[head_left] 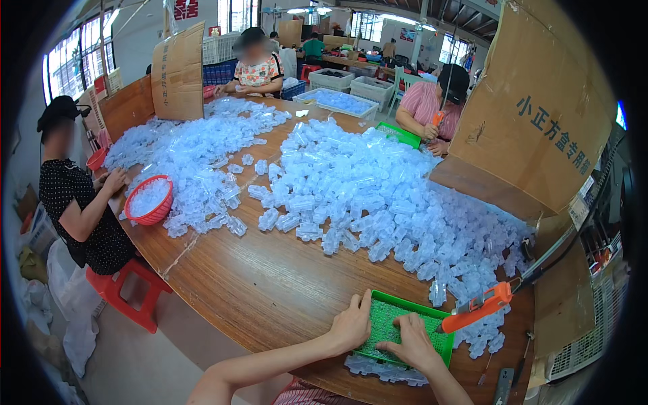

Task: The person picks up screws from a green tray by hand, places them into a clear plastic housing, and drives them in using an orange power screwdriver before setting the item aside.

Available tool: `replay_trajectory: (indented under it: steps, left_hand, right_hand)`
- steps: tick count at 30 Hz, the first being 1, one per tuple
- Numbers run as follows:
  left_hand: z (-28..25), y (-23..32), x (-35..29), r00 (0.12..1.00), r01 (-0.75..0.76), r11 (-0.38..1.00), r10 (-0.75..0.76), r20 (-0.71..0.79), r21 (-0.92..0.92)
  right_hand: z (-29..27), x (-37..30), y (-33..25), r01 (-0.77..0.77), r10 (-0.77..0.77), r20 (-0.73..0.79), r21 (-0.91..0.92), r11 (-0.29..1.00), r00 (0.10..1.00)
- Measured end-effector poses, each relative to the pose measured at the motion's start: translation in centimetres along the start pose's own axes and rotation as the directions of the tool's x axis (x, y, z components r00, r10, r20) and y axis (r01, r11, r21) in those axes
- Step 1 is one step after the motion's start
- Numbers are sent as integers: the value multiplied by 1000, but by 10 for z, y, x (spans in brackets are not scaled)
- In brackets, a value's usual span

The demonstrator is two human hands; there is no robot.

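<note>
A bright green tray [442, 335] with a speckled green-and-white inside sits at six o'clock, with an orange power screwdriver [476, 308] (black cable) at its four o'clock. Pale translucent blue plastic parts [351, 189] cover the brown wood-grain table [270, 283]. At nine o'clock stands a red basket [150, 200], beside a red stool [128, 290].

A large brown cardboard box [540, 115] with dark printed characters stands at the table's right. Another brown cardboard sheet [179, 71] stands far left. A red-and-white wall sign [185, 9] hangs above.
</note>
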State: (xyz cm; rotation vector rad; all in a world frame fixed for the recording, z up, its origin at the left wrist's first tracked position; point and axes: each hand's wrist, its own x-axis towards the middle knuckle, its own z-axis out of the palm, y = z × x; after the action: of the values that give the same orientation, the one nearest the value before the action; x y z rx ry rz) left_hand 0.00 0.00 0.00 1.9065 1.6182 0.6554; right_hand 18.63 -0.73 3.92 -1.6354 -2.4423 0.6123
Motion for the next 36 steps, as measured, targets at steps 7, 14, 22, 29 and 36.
replay_trajectory:
  steps: [7, 14, 22, 29, 36]
  left_hand:
    - [1, 1, -10, 999, 28, 999, -28, -17, -43]
    - [4, 6, -4, 999, 29, 999, -29, -32, -15]
    - [1, 2, -1, 995, 27, 1000, -26, -98, 10]
    - [-2, 3, -6, 992, -6, 999, 1, -124, -38]
    - [-18, 9, -22, 993, -41, 859, -23, -118, -511]
  right_hand:
    - [6, -13, -15, 42, -51, 75, 111, 993, 996]
    - [6, -9, -9, 86, -103, 72, 199, 976, 992]
    - [-3, 3, -5, 137, -176, 148, 239, 961, 973]
    - [-4, 0, 2, 97, -127, 76, 314, 944, 989]
    - [-16, -4, 30, -223, 162, 154, 746, 628, 975]
